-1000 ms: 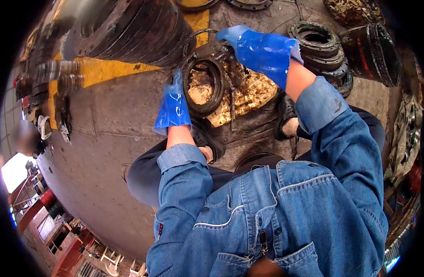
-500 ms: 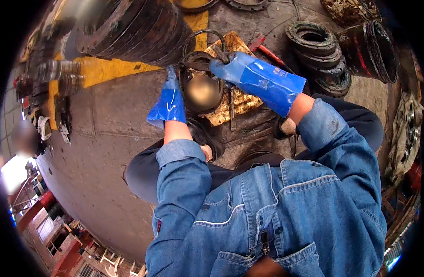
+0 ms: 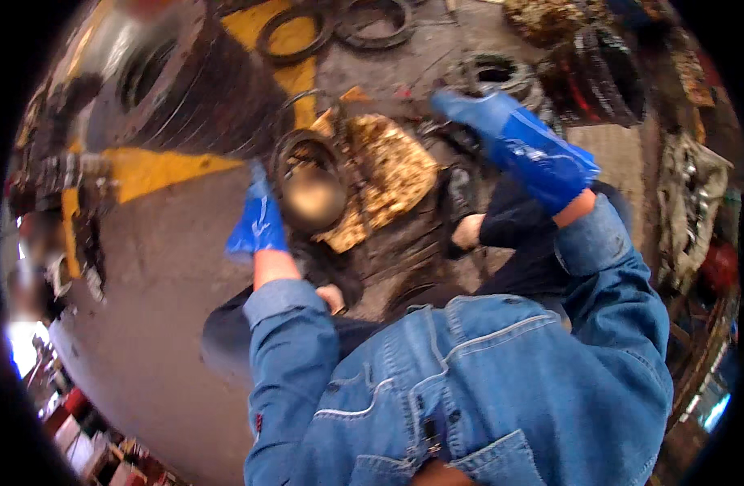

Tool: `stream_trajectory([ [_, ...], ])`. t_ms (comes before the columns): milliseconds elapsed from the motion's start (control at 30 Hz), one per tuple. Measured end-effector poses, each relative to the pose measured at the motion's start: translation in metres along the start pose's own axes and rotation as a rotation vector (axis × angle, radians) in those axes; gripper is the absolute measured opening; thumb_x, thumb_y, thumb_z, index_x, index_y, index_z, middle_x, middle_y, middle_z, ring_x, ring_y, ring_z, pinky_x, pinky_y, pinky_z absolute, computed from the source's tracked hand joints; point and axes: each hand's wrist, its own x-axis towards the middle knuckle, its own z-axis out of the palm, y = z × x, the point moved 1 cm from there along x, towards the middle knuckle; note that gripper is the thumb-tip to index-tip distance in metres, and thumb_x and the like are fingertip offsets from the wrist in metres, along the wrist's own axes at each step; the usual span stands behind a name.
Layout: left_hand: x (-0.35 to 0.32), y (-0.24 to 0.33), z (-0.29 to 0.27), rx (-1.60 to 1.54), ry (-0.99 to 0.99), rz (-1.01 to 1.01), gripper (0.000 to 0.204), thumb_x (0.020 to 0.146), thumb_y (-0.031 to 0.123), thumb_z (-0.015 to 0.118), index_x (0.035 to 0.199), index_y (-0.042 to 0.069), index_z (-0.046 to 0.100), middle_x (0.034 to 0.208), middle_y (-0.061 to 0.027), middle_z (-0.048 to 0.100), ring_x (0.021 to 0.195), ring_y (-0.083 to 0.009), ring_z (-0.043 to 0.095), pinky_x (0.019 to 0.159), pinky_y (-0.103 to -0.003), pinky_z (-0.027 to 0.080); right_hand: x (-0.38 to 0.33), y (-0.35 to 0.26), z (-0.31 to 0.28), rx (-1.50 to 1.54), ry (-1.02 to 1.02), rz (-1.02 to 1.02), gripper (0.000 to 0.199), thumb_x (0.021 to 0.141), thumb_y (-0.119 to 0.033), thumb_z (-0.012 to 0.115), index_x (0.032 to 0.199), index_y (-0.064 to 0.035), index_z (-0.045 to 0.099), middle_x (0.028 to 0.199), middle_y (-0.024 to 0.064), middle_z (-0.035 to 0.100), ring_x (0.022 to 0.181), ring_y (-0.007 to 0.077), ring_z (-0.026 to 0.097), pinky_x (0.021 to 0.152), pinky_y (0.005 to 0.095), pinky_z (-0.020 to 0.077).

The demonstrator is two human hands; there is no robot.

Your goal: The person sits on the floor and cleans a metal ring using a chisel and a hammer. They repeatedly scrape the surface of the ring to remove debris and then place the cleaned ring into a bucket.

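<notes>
So the right hand had lifted off the round metal part, grip unclear through blur; left hand stayed steadying its rim, centre frame.

Blue rubber glove on left hand, short cuff ending at wrist. Longer blue glove on right hand, creased, reaching up forearm. Faded blue denim jacket, pale stitched seams, chest pocket flap, buttoned cuffs. Dark trousers at knees. Glove surfaces shiny, smudged dark.
</notes>
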Motion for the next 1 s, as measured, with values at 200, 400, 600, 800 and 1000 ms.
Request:
stream_trajectory([
  [200, -0.038, 0.031, 0.001, -0.022, 0.069, -0.052, 0.059, 0.100, 0.040, 0.029, 0.137, -0.005, 0.036, 0.136, -0.0166, 0.046, 0.122, -0.0266, 0.045, 0.101, -0.036, 0.038, -0.082, 0.077, -0.129, 0.702, 0.914, 0.746, 0.036, 0.083, -0.030, 0.068, 0.109, -0.0040, 0.066, 0.091, 0.0055, 0.067, 0.075, 0.0129, 0.060, 0.066, 0.0266, 0.0483],
  [400, -0.044, 0.041, 0.009, -0.007, 0.067, -0.055, 0.058, 0.099, 0.039, 0.030, 0.137, -0.004, 0.036, 0.135, -0.0165, 0.046, 0.121, -0.0265, 0.046, 0.100, -0.036, 0.038, -0.151, 0.221, -0.156, -0.057, 0.829, 1.230, 0.052, 0.083, -0.054, 0.054, 0.092, -0.0048, 0.071, 0.073, 0.0083, 0.064, 0.062, 0.0185, 0.057, 0.057, 0.0341, 0.0431],
  [600, -0.039, 0.041, 0.021, -0.020, 0.062, -0.041, 0.057, 0.099, 0.038, 0.031, 0.137, -0.004, 0.036, 0.135, -0.0164, 0.047, 0.120, -0.0265, 0.046, 0.100, -0.036, 0.039, -0.113, 0.270, -0.141, -0.388, 0.665, 1.217, 0.057, 0.080, -0.051, 0.051, 0.101, 0.0000, 0.066, 0.089, 0.0220, 0.067, 0.088, 0.0329, 0.065, 0.079, 0.0411, 0.0485],
  [800, -0.039, 0.054, 0.013, 0.003, 0.065, -0.007, 0.057, 0.098, 0.038, 0.031, 0.137, -0.003, 0.037, 0.134, -0.0163, 0.047, 0.120, -0.0265, 0.047, 0.099, -0.036, 0.039, -0.076, 0.192, -0.111, -0.060, 0.512, 1.077, 0.038, 0.087, -0.037, 0.055, 0.102, -0.0043, 0.066, 0.081, 0.0135, 0.067, 0.070, 0.0233, 0.064, 0.066, 0.0361, 0.0512],
  [1000, -0.051, 0.049, -0.008, 0.006, 0.097, -0.046, 0.056, 0.098, 0.037, 0.032, 0.137, -0.003, 0.037, 0.134, -0.0162, 0.047, 0.119, -0.0264, 0.047, 0.099, -0.036, 0.039, 0.020, 0.002, -0.001, 1.071, 0.107, 0.794, 0.024, 0.089, -0.018, 0.056, 0.110, -0.0086, 0.062, 0.079, 0.0030, 0.062, 0.069, 0.0154, 0.059, 0.056, 0.0269, 0.0448],
])
